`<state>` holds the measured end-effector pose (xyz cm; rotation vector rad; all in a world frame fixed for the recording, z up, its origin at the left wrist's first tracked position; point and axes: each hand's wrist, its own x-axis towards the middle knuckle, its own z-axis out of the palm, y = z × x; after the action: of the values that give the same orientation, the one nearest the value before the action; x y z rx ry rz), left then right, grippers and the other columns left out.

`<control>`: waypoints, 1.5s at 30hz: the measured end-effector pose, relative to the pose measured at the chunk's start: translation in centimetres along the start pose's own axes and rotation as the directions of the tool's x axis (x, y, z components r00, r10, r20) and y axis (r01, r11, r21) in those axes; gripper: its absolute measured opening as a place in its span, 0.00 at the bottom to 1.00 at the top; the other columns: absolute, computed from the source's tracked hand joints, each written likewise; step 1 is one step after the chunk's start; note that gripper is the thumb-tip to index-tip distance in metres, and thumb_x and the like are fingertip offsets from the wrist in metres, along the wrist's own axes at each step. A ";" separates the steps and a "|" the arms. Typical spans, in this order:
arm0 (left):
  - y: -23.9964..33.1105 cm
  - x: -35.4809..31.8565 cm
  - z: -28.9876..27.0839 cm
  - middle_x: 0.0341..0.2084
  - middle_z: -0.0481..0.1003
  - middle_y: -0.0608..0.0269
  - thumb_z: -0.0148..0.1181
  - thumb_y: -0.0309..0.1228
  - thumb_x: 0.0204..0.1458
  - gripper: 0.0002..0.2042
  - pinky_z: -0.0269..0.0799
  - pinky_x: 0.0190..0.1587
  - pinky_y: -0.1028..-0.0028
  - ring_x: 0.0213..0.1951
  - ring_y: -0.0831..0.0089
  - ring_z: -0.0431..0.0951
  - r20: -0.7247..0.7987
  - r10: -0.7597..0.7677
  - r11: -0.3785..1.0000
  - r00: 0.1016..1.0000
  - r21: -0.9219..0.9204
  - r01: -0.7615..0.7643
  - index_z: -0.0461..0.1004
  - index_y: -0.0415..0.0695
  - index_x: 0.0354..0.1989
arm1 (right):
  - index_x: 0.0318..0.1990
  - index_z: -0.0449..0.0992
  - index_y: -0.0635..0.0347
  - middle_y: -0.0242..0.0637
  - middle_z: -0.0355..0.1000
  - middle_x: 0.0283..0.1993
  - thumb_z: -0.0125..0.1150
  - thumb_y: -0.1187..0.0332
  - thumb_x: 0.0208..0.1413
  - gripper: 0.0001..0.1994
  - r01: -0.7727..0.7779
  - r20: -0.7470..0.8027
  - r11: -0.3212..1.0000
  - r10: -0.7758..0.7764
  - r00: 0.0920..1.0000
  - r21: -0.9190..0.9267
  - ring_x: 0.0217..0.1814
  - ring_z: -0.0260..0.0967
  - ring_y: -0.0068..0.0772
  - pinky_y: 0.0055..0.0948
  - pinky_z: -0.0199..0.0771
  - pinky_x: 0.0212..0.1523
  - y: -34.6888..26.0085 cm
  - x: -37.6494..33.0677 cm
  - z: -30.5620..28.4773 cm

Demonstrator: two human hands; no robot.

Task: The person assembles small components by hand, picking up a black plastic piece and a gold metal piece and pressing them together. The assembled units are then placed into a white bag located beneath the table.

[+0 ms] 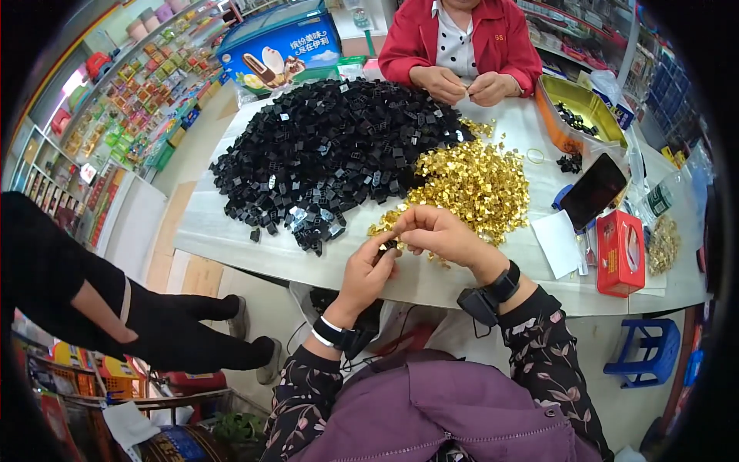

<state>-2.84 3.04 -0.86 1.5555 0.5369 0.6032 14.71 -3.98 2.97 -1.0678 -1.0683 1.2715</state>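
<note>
A small black plastic piece (389, 245) is pinched between the thumb and fingers of my left hand (365, 275), just above the table's near edge. My right hand (437, 233) meets it there with thumb and fingertips pressed together; whatever they hold is too small to make out. Right beyond my hands lies a heap of small shiny gold metal pieces (481, 189). To its left spreads a much larger pile of black plastic pieces (323, 146), some with glossy faces. Both heaps rest on the pale-covered table (223, 219).
Across the table a person in a red jacket (392, 46) works with both hands (462, 86). At right are a yellow-lined tin (548, 96), a phone (593, 191), a red tin (620, 254) and a bottle (660, 199). A blue stool (645, 354) stands below; someone in black (154, 323) is at left.
</note>
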 end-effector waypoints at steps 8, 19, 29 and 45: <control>-1.0 -0.5 0.1 0.31 0.74 0.65 0.51 0.23 0.55 0.11 0.70 0.29 0.83 0.27 0.83 0.73 -0.041 0.169 0.972 0.985 0.175 -0.159 0.68 0.38 0.46 | 0.38 0.70 0.61 0.25 0.68 0.31 0.55 0.72 0.53 0.06 -0.062 0.074 0.998 0.061 0.995 0.004 0.30 0.64 0.14 0.16 0.65 0.31 0.9 0.3 0.2; -0.4 -0.9 0.3 0.30 0.74 0.65 0.50 0.22 0.55 0.11 0.70 0.30 0.83 0.29 0.82 0.74 -0.087 0.154 0.963 0.984 0.234 -0.130 0.69 0.39 0.47 | 0.31 0.72 0.60 0.24 0.68 0.25 0.60 0.64 0.53 0.09 -0.156 -0.006 0.938 0.162 0.987 -0.309 0.26 0.64 0.14 0.15 0.63 0.25 0.3 0.1 0.4; -1.1 -1.0 0.1 0.34 0.74 0.61 0.48 0.20 0.55 0.11 0.73 0.31 0.79 0.32 0.78 0.76 -0.046 0.445 0.809 0.894 0.448 -0.380 0.69 0.37 0.47 | 0.31 0.73 0.58 0.25 0.70 0.25 0.61 0.60 0.52 0.11 -0.176 0.094 0.972 0.192 0.977 -0.156 0.25 0.64 0.13 0.15 0.63 0.25 1.2 0.5 0.1; 1.9 -0.4 -6.8 0.28 0.74 0.64 0.49 0.31 0.57 0.08 0.70 0.29 0.79 0.28 0.71 0.76 -0.310 -0.188 0.904 0.932 -0.425 0.041 0.69 0.43 0.40 | 0.35 0.76 0.50 0.33 0.73 0.32 0.57 0.60 0.49 0.09 0.196 0.091 0.362 -0.288 0.953 -0.911 0.31 0.72 0.33 0.32 0.72 0.31 1.8 -0.2 0.5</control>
<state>-7.64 7.71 1.26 1.0113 0.7105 0.8455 13.84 -4.14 1.32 -1.6638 -1.8743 0.2560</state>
